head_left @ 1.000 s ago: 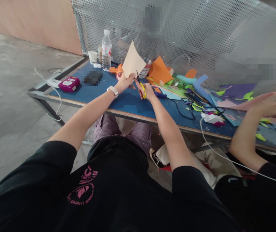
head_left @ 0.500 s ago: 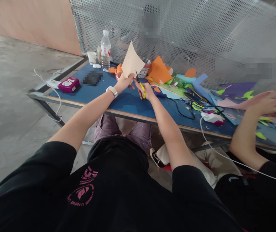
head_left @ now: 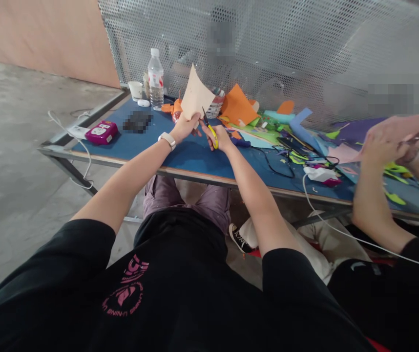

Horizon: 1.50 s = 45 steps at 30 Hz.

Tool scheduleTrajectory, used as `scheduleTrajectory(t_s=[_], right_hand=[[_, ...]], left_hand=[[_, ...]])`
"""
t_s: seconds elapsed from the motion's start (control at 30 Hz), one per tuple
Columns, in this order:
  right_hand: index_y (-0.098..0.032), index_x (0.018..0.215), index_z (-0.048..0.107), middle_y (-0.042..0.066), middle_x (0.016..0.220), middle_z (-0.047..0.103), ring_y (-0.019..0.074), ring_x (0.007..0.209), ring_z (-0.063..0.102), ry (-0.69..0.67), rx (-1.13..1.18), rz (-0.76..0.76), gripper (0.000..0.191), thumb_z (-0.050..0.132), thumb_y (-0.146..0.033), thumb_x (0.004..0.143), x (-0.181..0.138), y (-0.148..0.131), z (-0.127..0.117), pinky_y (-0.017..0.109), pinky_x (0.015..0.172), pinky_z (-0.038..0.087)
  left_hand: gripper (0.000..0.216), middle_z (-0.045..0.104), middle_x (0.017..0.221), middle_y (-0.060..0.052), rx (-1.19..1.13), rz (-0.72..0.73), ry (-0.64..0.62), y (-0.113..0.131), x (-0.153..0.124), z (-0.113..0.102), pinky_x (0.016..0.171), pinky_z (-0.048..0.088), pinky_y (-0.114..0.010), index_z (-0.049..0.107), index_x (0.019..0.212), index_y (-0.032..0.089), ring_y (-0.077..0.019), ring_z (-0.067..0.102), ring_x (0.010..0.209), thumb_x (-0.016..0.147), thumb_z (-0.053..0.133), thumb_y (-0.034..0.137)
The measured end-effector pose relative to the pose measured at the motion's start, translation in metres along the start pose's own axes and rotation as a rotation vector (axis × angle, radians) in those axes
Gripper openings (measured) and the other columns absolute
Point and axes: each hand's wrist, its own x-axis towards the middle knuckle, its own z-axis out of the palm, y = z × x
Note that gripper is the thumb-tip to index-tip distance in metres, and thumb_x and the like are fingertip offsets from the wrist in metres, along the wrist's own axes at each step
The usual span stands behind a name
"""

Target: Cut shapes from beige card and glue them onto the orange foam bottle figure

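Observation:
A cream sheet of paper (head_left: pixel 196 95), pointed at the top and slightly curved, is raised above the blue table (head_left: pixel 191 159). My left hand (head_left: pixel 185 126) pinches its lower edge, thumb on the near face. Yellow-handled scissors (head_left: pixel 215 137) are gripped in my right hand (head_left: pixel 221 138), their dark blades pointing up beside the paper's lower right edge. Whether the blades touch the paper I cannot tell. Behind the paper stand an orange object (head_left: pixel 176 110) and a striped basket-like container (head_left: pixel 216 103), both partly hidden.
A water bottle (head_left: pixel 156 80), paper cup (head_left: pixel 135 91) and purple power strip (head_left: pixel 101 132) stand to the left. Orange paper (head_left: pixel 239 106), coloured scraps and a black cable (head_left: pixel 273 168) lie to the right. A co-worker's hands (head_left: pixel 381 142) hold pink paper at the far right.
The view has shifted slightly, while my hands keep their hold on paper and scissors. At the right, the co-worker's hands have moved and the pink paper is lifted higher.

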Motion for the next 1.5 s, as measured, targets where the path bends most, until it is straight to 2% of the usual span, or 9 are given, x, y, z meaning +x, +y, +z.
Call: scheduleTrajectory(t_s=[0.2, 0.37, 0.63, 0.83, 0.97, 1.07, 1.27, 1.37, 1.5], right_hand=[[-0.031, 0.078, 0.058, 0.005, 0.059, 0.063, 0.0209, 0.049, 0.063, 0.003, 0.005, 0.017, 0.088, 0.071, -0.109, 0.116, -0.007, -0.012, -0.001, 0.034, 0.049, 0.059], [-0.033, 0.08, 0.058, 0.004, 0.059, 0.064, 0.0229, 0.05, 0.062, -0.001, 0.007, 0.045, 0.078, 0.077, -0.097, 0.121, -0.013, -0.023, -0.001, 0.037, 0.05, 0.061], [-0.033, 0.075, 0.059, 0.006, 0.06, 0.064, 0.0238, 0.051, 0.064, -0.008, 0.003, 0.019, 0.088, 0.067, -0.109, 0.117, -0.009, -0.015, -0.001, 0.04, 0.052, 0.066], [-0.032, 0.075, 0.059, 0.003, 0.056, 0.062, 0.0213, 0.048, 0.061, -0.005, 0.023, 0.01, 0.089, 0.072, -0.112, 0.113, -0.006, -0.011, -0.001, 0.034, 0.043, 0.058], [-0.03, 0.076, 0.058, 0.003, 0.057, 0.062, 0.0187, 0.048, 0.062, -0.01, 0.035, 0.015, 0.092, 0.072, -0.114, 0.112, -0.007, -0.014, 0.0, 0.031, 0.044, 0.057], [-0.029, 0.076, 0.058, 0.003, 0.057, 0.063, 0.0175, 0.046, 0.062, -0.001, 0.041, 0.021, 0.09, 0.074, -0.108, 0.116, -0.009, -0.017, 0.0, 0.029, 0.044, 0.055], [-0.032, 0.078, 0.057, 0.001, 0.055, 0.063, 0.0193, 0.046, 0.061, 0.009, 0.027, 0.039, 0.084, 0.078, -0.103, 0.117, -0.012, -0.024, 0.001, 0.03, 0.042, 0.055], [-0.032, 0.078, 0.058, 0.002, 0.057, 0.064, 0.0201, 0.049, 0.062, 0.005, 0.016, 0.041, 0.082, 0.074, -0.1, 0.121, -0.011, -0.022, 0.001, 0.032, 0.045, 0.058], [-0.032, 0.077, 0.059, 0.004, 0.057, 0.063, 0.0223, 0.05, 0.062, 0.002, 0.016, 0.023, 0.083, 0.07, -0.1, 0.123, -0.009, -0.017, 0.001, 0.035, 0.047, 0.061]], left_hand=[[0.049, 0.087, 0.097, -0.015, -0.021, -0.063, -0.014, 0.031, -0.021, 0.002, 0.107, 0.079, -0.062, 0.078, 0.137, 0.021, -0.0448, 0.093, 0.108, 0.134, 0.082, 0.07], [0.049, 0.086, 0.094, -0.015, -0.044, -0.072, -0.009, 0.049, -0.033, 0.003, 0.102, 0.079, -0.057, 0.077, 0.131, 0.021, -0.043, 0.093, 0.105, 0.135, 0.081, 0.069], [0.032, 0.086, 0.095, -0.012, -0.025, -0.074, 0.011, 0.04, -0.028, 0.003, 0.099, 0.08, -0.054, 0.076, 0.128, 0.022, -0.0387, 0.092, 0.099, 0.139, 0.073, 0.052], [0.034, 0.088, 0.106, -0.015, 0.019, -0.055, 0.013, 0.026, -0.018, 0.0, 0.102, 0.08, -0.051, 0.073, 0.118, 0.023, -0.0319, 0.089, 0.089, 0.143, 0.062, 0.044], [0.031, 0.088, 0.102, -0.013, 0.02, -0.041, 0.003, 0.021, -0.015, -0.002, 0.104, 0.08, -0.054, 0.074, 0.123, 0.026, -0.0334, 0.088, 0.092, 0.141, 0.068, 0.05], [0.031, 0.088, 0.108, -0.014, 0.016, -0.027, -0.009, 0.016, -0.013, -0.002, 0.103, 0.08, -0.052, 0.073, 0.122, 0.025, -0.0304, 0.086, 0.087, 0.142, 0.061, 0.045], [0.035, 0.089, 0.109, -0.015, 0.001, -0.024, -0.009, 0.009, -0.006, -0.002, 0.091, 0.079, -0.045, 0.076, 0.127, 0.021, -0.0319, 0.09, 0.091, 0.142, 0.066, 0.051], [0.041, 0.089, 0.111, -0.017, -0.004, -0.031, 0.007, 0.013, -0.008, -0.001, 0.085, 0.076, -0.038, 0.075, 0.124, 0.019, -0.0295, 0.091, 0.087, 0.145, 0.065, 0.053], [0.041, 0.089, 0.103, -0.015, -0.01, -0.057, 0.026, 0.032, -0.022, 0.001, 0.087, 0.079, -0.039, 0.077, 0.131, 0.019, -0.0312, 0.093, 0.09, 0.144, 0.069, 0.057]])
